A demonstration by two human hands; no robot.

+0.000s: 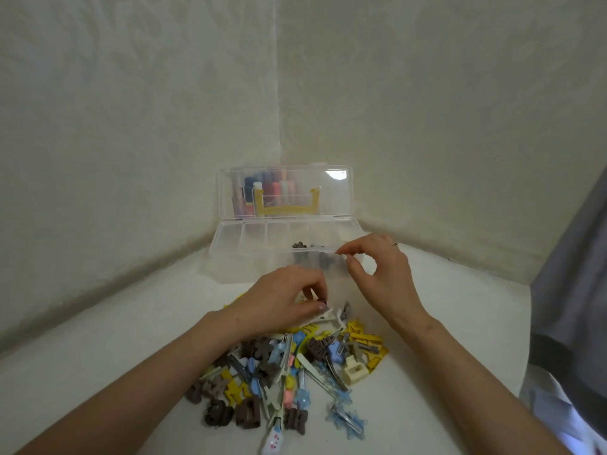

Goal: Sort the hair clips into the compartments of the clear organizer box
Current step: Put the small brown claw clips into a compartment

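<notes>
left hand (282,300) pinches brown clip (323,303), mostly hidden | right hand (377,274) thumb and forefinger nearly meet at organizer box (236,257) rim, hold unclear

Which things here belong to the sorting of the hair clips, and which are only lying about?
For the job: pile of hair clips; clear organizer box; brown clips in one compartment; left hand, pinching a dark clip; right hand at the box rim.
Lying about: grey cloth; coloured sticks showing through the lid.

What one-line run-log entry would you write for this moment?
stage: sorting | left hand: pinches dark clip on pile | right hand: at box rim, grip unclear | box: lid open, brown clips inside
</notes>
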